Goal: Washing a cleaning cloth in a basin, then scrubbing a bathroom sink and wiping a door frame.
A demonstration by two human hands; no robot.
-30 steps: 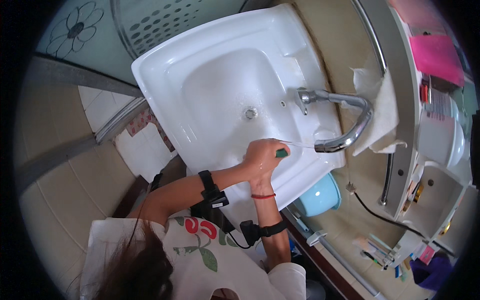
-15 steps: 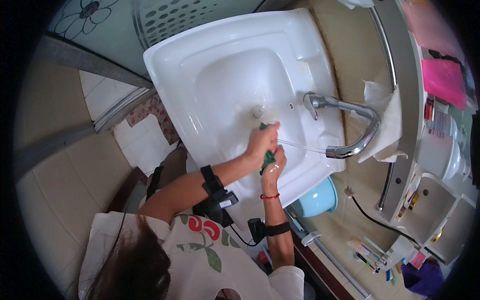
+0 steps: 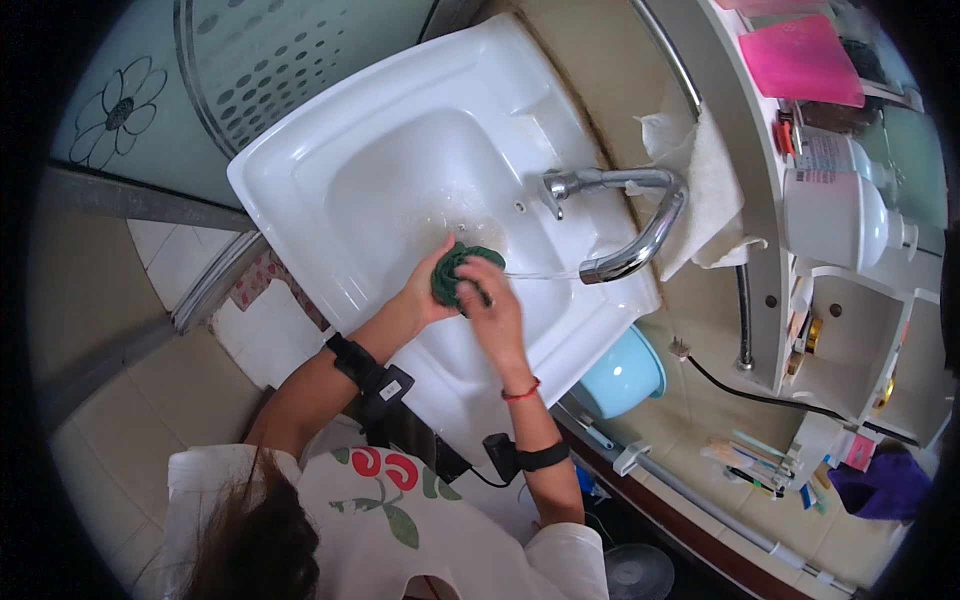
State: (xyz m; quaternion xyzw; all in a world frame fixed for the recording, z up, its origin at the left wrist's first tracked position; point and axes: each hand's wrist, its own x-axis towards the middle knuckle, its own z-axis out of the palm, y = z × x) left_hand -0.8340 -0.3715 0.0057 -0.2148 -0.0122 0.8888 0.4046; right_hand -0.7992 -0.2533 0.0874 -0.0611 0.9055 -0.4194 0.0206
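A wet, dark green cloth (image 3: 455, 272) is bunched up over the white sink basin (image 3: 375, 190). My left hand (image 3: 425, 300) holds it from the left, with the thumb along its far side. Over its right side lies my right hand (image 3: 497, 322), its fingers smeared by motion, so their grip is unclear. From the curved chrome faucet (image 3: 655, 235) a thin stream of water runs leftward to the cloth and my right hand. Suds and wet patches show round the drain (image 3: 461, 229).
A light blue basin (image 3: 622, 375) stands right of the sink. A white cloth (image 3: 705, 200) hangs behind the faucet on a metal rail. Shelves with a white pump bottle (image 3: 830, 220) and a pink pouch (image 3: 800, 60) line the right. A frosted glass panel (image 3: 150, 60) borders the far left.
Both hands were closed round the twisted cloth. Now it is bunched into a rounder shape in my left hand, with my right hand moving over it. The view has shifted, too.
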